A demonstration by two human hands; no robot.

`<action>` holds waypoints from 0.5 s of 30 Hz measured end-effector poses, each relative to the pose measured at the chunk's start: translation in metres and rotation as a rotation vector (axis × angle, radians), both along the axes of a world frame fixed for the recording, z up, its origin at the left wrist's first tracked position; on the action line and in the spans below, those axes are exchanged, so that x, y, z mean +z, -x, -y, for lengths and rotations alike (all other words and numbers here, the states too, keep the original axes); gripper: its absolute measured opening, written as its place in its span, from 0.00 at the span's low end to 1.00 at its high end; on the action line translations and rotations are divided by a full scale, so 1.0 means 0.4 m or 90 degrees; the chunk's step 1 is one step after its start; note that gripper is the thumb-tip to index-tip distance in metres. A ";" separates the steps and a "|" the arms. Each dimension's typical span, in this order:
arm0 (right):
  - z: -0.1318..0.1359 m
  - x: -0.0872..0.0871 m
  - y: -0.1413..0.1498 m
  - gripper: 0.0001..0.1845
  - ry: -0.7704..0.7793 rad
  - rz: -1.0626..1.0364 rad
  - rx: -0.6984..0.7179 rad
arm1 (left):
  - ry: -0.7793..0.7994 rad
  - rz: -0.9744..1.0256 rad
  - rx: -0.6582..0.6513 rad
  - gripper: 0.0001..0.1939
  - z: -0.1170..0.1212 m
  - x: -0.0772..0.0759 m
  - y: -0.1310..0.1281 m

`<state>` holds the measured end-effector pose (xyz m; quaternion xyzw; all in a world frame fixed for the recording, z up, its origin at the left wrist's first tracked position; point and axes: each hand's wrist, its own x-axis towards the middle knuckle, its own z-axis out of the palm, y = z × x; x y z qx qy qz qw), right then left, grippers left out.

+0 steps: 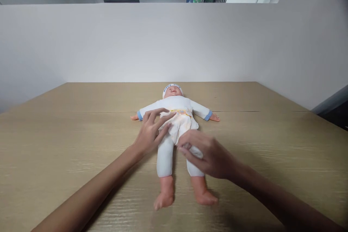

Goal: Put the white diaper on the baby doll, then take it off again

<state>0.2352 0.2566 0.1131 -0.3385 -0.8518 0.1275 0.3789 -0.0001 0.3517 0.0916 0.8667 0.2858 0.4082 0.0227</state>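
Doll (178, 102) lay on its back on the worktop (81, 141), about midway between the left and right edges, its head toward the far edge and its bare feet toward the near side. It wore a lettered white cap (165, 90) and a white outfit with blue cuffs (208, 115). A white diaper (178, 127) with a yellow printed waistband covered its hips, over the outfit.

The left hand (150, 132) had its fingers spread wide, the fingertips over the diaper on the side nearer the worktop's left edge. The right hand (210, 152), blurred, was curled narrow, thumb near fingers, at the diaper's lower end and over the leg nearer the right edge; whether it gripped anything could not be told. A pale partition (163, 43) stood along the far edge.
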 end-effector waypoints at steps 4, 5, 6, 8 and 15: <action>0.039 -0.009 0.014 0.03 0.112 0.116 -0.001 | 0.091 -0.110 -0.145 0.12 0.090 0.031 0.012; 0.040 -0.018 0.011 0.03 0.133 0.125 -0.033 | 0.122 -0.160 -0.165 0.12 0.104 0.036 0.015; 0.037 -0.028 0.007 0.05 0.149 0.130 -0.071 | 0.153 -0.203 -0.174 0.12 0.113 0.038 0.019; 0.024 -0.047 -0.006 0.13 0.164 0.126 -0.146 | 0.208 -0.255 -0.164 0.13 0.118 0.040 0.025; -0.019 -0.091 -0.017 0.09 0.202 0.094 -0.282 | 0.332 -0.208 0.000 0.15 0.105 0.024 0.017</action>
